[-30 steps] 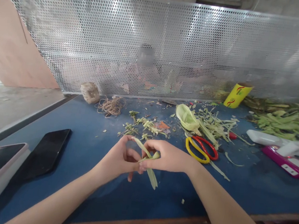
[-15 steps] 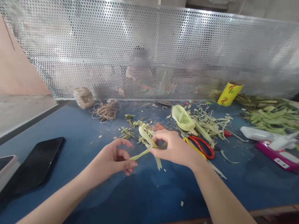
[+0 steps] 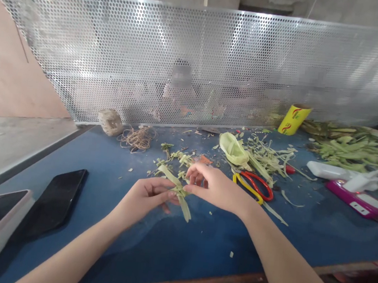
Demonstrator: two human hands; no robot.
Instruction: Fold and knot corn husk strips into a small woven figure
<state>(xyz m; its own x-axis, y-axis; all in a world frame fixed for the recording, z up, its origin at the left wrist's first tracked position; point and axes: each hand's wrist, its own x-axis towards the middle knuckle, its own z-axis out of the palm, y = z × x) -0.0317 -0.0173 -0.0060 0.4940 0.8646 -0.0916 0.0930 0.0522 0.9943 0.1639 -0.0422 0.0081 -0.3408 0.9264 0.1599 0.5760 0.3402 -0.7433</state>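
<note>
My left hand (image 3: pixel 152 195) is closed in a pinch on a folded strip of pale green corn husk (image 3: pixel 186 209). The husk is crossed or knotted at its middle, with one flat end pointing up and left and the other hanging down toward me. Close by on the right is my right hand (image 3: pixel 216 187), its fingers curled but a gap between thumb and forefinger. Its thumb tip is at the edge of the husk's middle; whether it touches is hard to tell. Small knotted husk pieces (image 3: pixel 185 159) lie just behind the hands on the blue table (image 3: pixel 212 245).
Scissors (image 3: pixel 265 188) with red and yellow handles lie right, by a hollow husk (image 3: pixel 233 150) and shredded strips (image 3: pixel 267 152). A purple power strip (image 3: pixel 354 201) is farther right. Twine (image 3: pixel 138 139), a stone-like block (image 3: pixel 110 122) and a black phone (image 3: pixel 57 199) are left. A perforated metal screen (image 3: pixel 117 53) stands behind.
My left hand has moved right, from the husk's thin end to its middle. The right hand's fingers have come away from the husk, which has turned and shifted slightly left.
</note>
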